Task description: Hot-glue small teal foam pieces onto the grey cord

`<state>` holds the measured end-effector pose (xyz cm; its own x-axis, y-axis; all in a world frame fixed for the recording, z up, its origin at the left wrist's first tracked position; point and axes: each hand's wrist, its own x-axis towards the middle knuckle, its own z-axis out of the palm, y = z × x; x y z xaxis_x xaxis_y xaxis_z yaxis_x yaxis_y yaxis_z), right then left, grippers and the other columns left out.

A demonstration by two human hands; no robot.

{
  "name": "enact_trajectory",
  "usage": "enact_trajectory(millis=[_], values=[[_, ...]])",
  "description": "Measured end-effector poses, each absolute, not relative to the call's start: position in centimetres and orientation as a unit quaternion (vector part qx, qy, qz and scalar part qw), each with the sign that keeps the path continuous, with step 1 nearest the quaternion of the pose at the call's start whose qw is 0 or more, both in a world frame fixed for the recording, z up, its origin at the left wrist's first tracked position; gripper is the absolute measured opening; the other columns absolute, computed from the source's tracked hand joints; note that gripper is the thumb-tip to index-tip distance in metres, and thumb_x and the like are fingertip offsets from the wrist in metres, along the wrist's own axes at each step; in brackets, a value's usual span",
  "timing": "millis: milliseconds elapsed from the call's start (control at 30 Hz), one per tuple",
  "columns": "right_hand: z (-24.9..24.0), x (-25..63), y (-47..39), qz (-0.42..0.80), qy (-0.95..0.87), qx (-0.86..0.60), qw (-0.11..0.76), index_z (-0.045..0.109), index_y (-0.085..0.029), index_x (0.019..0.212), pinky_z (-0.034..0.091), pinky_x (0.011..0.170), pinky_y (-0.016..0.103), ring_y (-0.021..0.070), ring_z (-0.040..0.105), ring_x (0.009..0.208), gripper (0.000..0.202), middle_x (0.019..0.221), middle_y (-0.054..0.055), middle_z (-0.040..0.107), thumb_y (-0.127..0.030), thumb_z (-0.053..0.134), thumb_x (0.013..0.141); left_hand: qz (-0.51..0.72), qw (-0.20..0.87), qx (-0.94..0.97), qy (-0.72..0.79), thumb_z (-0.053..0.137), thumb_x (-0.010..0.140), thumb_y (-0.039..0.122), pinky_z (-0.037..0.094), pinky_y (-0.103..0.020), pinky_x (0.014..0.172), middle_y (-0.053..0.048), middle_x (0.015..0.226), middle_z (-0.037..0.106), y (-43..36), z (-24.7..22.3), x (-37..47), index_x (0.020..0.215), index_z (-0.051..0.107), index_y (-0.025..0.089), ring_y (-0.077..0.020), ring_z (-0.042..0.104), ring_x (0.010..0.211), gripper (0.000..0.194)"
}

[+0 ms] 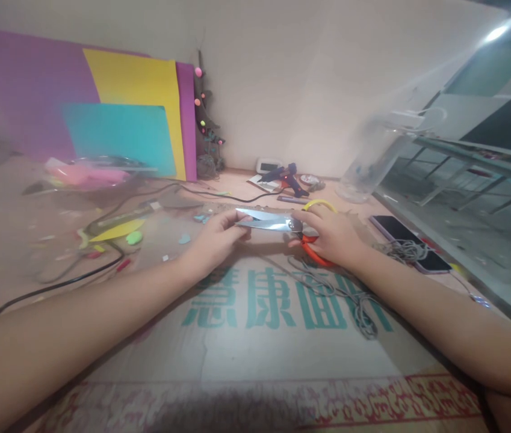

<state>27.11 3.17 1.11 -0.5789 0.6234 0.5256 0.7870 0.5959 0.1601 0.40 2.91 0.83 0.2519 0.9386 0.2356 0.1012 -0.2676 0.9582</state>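
Observation:
A pair of scissors [277,223] with silver blades and red and yellow handles is held level above the table. My right hand [327,231] is closed on its handles. The blades are parted and point left, and their tips reach my left hand [223,237]. The fingers of my left hand are pinched together at the blade tips; what they hold is too small to make out. Below the scissors lies a tangle of grey cord [327,285] on a printed sheet [237,352] with large green characters.
A hot glue gun [289,179] lies at the back beside a small white device [268,165]. Coloured boards [122,138] lean on the left. A clear container [368,168] and a phone [408,243] are on the right. Black cable [61,284] and scraps cover the left side.

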Motion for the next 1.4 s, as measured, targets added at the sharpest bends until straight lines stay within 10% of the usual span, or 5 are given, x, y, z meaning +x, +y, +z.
enact_trajectory(millis=[433, 800, 1400], values=[[0.7, 27.1, 3.8, -0.049, -0.797, -0.524, 0.295, 0.063, -0.019, 0.123, 0.052, 0.069, 0.035, 0.0243, 0.067, 0.079, 0.051, 0.100, 0.009, 0.073, -0.049, 0.070, 0.083, 0.453, 0.449, 0.667, 0.384, 0.058, 0.086, 0.044, 0.039, -0.026, 0.066, 0.002, 0.068, 0.052, 3.0, 0.4, 0.5, 0.071, 0.054, 0.018, -0.0136, 0.047, 0.065, 0.030], [0.5, 27.3, 4.5, -0.024, -0.817, -0.540, 0.199, 0.063, -0.016, 0.128, 0.053, 0.092, 0.046, 0.0301, 0.065, 0.109, 0.043, 0.125, 0.018, 0.063, -0.026, 0.060, 0.087, 0.426, 0.336, 0.755, 0.368, 0.052, 0.095, 0.036, 0.043, -0.028, 0.079, -0.002, 0.089, 0.065, 2.3, 0.0, 0.3, 0.087, 0.061, 0.018, -0.0174, 0.059, 0.086, 0.022], [2.3, 21.3, -0.2, 0.265, -0.753, -0.471, 0.376, 0.071, -0.020, 0.082, 0.050, 0.067, 0.030, 0.0167, 0.063, 0.073, 0.018, 0.079, 0.002, 0.070, -0.037, 0.066, 0.083, 0.351, 0.248, 0.833, 0.348, 0.054, 0.091, 0.030, 0.042, -0.029, 0.072, -0.002, 0.079, 0.067, 1.5, 0.8, 0.7, 0.078, 0.064, 0.018, -0.0182, 0.059, 0.078, 0.020]])
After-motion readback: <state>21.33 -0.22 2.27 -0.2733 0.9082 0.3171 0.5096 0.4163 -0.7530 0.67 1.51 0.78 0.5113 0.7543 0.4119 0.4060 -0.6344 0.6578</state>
